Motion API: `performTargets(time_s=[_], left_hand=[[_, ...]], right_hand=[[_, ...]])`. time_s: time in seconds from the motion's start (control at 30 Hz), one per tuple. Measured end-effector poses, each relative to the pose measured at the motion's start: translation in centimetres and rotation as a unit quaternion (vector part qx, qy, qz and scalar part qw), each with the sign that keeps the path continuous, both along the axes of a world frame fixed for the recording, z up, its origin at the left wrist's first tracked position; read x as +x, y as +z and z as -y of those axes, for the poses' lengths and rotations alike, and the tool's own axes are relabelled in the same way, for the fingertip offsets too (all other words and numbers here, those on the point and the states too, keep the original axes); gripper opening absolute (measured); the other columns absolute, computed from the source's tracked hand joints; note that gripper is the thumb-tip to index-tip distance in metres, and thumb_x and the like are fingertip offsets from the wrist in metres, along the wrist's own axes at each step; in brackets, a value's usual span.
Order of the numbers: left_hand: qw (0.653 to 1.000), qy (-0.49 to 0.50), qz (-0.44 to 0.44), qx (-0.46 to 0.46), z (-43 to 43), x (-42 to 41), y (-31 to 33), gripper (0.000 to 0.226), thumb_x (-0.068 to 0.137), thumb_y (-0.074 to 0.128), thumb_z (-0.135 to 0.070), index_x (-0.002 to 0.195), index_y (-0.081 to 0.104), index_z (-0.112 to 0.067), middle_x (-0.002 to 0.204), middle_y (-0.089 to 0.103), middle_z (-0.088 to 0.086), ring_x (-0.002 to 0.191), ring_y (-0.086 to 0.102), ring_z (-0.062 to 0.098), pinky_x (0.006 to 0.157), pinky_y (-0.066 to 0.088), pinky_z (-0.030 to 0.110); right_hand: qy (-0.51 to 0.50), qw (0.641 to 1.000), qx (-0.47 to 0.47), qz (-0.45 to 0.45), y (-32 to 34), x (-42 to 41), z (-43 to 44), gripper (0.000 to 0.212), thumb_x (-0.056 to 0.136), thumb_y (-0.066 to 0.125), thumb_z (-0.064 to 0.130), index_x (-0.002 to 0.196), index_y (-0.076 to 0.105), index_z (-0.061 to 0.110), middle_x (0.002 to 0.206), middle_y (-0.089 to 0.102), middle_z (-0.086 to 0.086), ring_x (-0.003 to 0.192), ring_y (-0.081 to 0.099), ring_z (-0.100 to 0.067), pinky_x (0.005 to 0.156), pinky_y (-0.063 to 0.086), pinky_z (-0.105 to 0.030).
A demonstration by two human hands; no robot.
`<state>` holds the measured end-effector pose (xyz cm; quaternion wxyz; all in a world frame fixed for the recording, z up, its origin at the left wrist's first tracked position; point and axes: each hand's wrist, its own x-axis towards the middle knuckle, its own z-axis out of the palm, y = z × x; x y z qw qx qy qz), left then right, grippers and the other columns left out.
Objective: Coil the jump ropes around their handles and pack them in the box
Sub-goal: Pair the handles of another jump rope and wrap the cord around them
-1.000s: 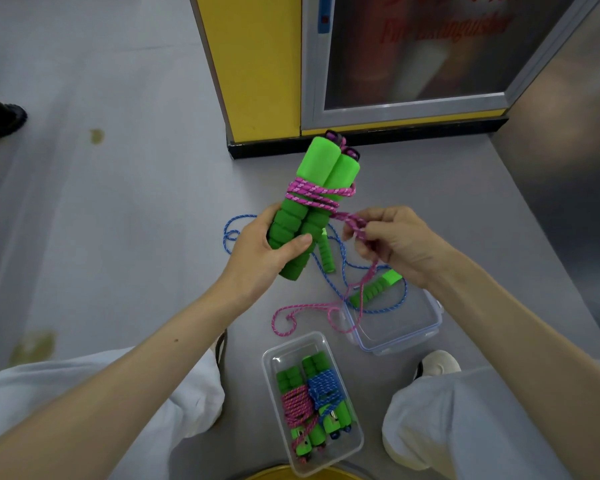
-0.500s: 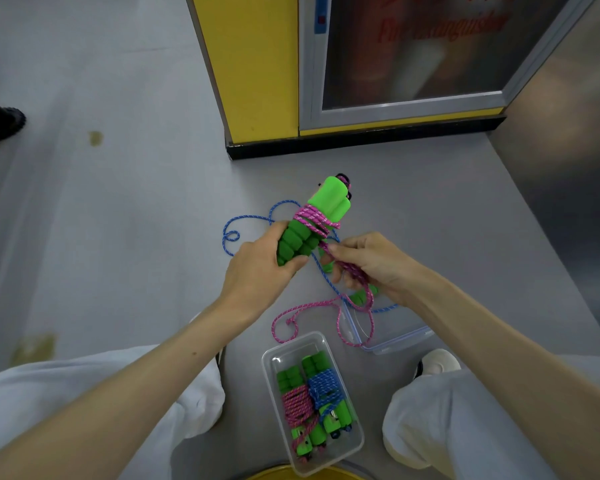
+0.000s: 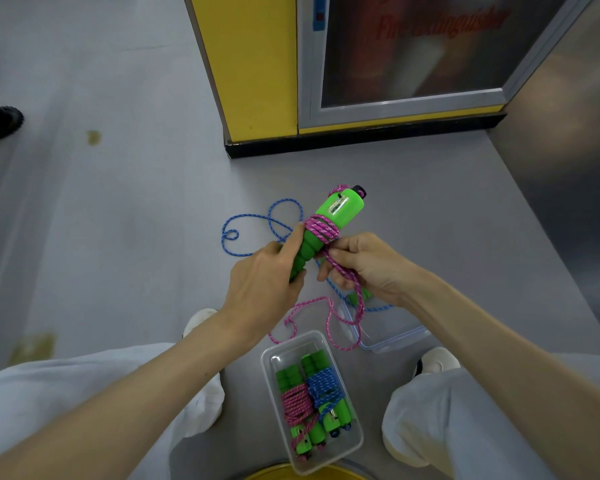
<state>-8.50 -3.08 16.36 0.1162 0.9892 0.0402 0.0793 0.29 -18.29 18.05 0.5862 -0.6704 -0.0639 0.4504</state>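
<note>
Several turns of pink rope (image 3: 321, 231) are wound round the green foam handles (image 3: 340, 211), which are gripped at the ribbed end by the left hand (image 3: 264, 282) and held up over the floor. The rope's slack is pinched in the right hand (image 3: 368, 265), right next to the handles, w/ the rest left dangling in loops down by the clear box (image 3: 355, 439). Packed inside are 2 coiled ropes, 1 pink (image 3: 297, 403) & 1 blue (image 3: 324, 386). A blue jump rope (image 3: 257, 230) is sprawled uncoiled on the floor behind the hands. The box lid (image 3: 395, 336) is parked just beside the box.
</note>
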Motion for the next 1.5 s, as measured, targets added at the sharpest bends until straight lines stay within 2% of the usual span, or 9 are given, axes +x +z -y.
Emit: performTargets(time_s=[0.13, 0.27, 0.37, 0.47, 0.6, 0.7, 0.8, 1.3, 1.5], left_hand=[[1.0, -0.015, 0.006, 0.003, 0.2, 0.0, -0.2, 0.075, 0.08, 0.07, -0.027, 0.146, 0.035, -0.018, 0.092, 0.065, 0.005, 0.068, 0.062, 0.024, 0.047, 0.029, 0.025], [0.998, -0.044, 0.013, 0.032, 0.0, 0.0, -1.0, 0.087, 0.069, 0.081, -0.03, 0.144, 0.04, -0.013, 0.113, 0.064, 0.009, 0.086, 0.066, 0.026, 0.048, 0.045, 0.029], [0.997, -0.077, 0.004, 0.018, 0.2, 0.0, -0.9, 0.091, 0.073, 0.076, -0.045, 0.148, 0.032, -0.018, 0.128, 0.056, 0.01, 0.103, 0.061, 0.028, 0.08, 0.051, 0.038], [0.985, -0.045, -0.082, -0.145, 0.6, 0.3, 0.5, 0.083, 0.082, 0.057, -0.061, 0.15, 0.018, -0.034, 0.135, 0.047, -0.001, 0.114, 0.051, 0.021, 0.098, 0.042, 0.036], [0.833, 0.104, -0.167, -0.516, 0.1, 1.3, 2.5, 0.069, 0.082, 0.061, -0.053, 0.142, 0.032, -0.036, 0.105, 0.059, -0.01, 0.093, 0.06, 0.009, 0.081, 0.049, 0.028], [0.741, 0.106, -0.259, -0.61, -1.1, 1.5, 2.7, 0.055, 0.07, 0.069, -0.048, 0.118, 0.058, -0.023, 0.095, 0.07, 0.001, 0.08, 0.063, 0.014, 0.063, 0.048, 0.027], [0.709, 0.107, -0.271, -0.642, -1.5, 1.5, 2.5, 0.048, 0.065, 0.072, -0.041, 0.107, 0.064, -0.018, 0.098, 0.072, 0.007, 0.085, 0.067, 0.019, 0.065, 0.052, 0.027], [0.842, 0.179, -0.169, -0.48, -1.9, 2.1, 2.3, 0.045, 0.067, 0.083, -0.035, 0.098, 0.056, -0.018, 0.091, 0.066, -0.002, 0.081, 0.066, 0.013, 0.063, 0.055, 0.028], [0.953, 0.16, -0.11, -0.234, -1.8, 1.7, 2.2, 0.048, 0.069, 0.076, -0.05, 0.095, 0.049, -0.021, 0.079, 0.057, -0.009, 0.075, 0.058, 0.015, 0.066, 0.049, 0.034]], right_hand=[[-0.008, 1.0, 0.004, -0.001, 0.3, -0.1, 0.1, 0.022, 0.099, 0.044, 0.009, 0.089, 0.06, -0.001, 0.063, 0.062, -0.008, 0.039, 0.038, -0.006, 0.04, 0.031, -0.015], [-0.023, 0.998, -0.046, 0.038, 0.2, 0.0, -0.1, 0.045, 0.084, 0.06, 0.046, 0.068, 0.056, 0.004, 0.05, 0.042, -0.008, 0.037, 0.024, -0.008, 0.039, 0.022, -0.017], [-0.103, 0.993, -0.058, 0.022, -0.2, 0.2, 0.0, 0.048, 0.085, 0.06, 0.05, 0.062, 0.054, 0.008, 0.055, 0.046, -0.011, 0.034, 0.021, -0.008, 0.035, 0.019, -0.018], [-0.144, 0.989, -0.043, 0.006, -0.2, 0.6, 0.0, 0.045, 0.089, 0.059, 0.044, 0.059, 0.052, 0.011, 0.049, 0.049, -0.005, 0.032, 0.021, -0.007, 0.036, 0.016, -0.018], [-0.125, 0.992, 0.019, -0.024, 0.0, 0.7, 0.0, 0.041, 0.091, 0.056, 0.039, 0.064, 0.052, 0.008, 0.052, 0.049, -0.006, 0.032, 0.023, -0.006, 0.037, 0.015, -0.018], [-0.09, 0.993, 0.06, -0.042, 0.2, 0.5, 0.1, 0.037, 0.092, 0.053, 0.037, 0.073, 0.054, 0.005, 0.052, 0.053, -0.004, 0.033, 0.027, -0.005, 0.038, 0.019, -0.019], [-0.078, 0.994, 0.06, -0.042, 0.3, 0.2, 0.0, 0.04, 0.093, 0.05, 0.039, 0.075, 0.055, 0.004, 0.051, 0.054, -0.004, 0.035, 0.031, -0.007, 0.039, 0.025, -0.019], [-0.013, 0.999, -0.042, 0.018, -0.3, 0.0, 0.1, 0.015, 0.093, 0.057, 0.011, 0.094, 0.069, 0.003, 0.053, 0.056, -0.001, 0.039, 0.034, -0.007, 0.041, 0.03, -0.016], [-0.02, 0.998, -0.052, 0.017, -0.2, -0.1, 0.1, 0.013, 0.091, 0.058, 0.008, 0.093, 0.071, 0.003, 0.055, 0.06, -0.004, 0.04, 0.044, -0.006, 0.044, 0.04, -0.016]])
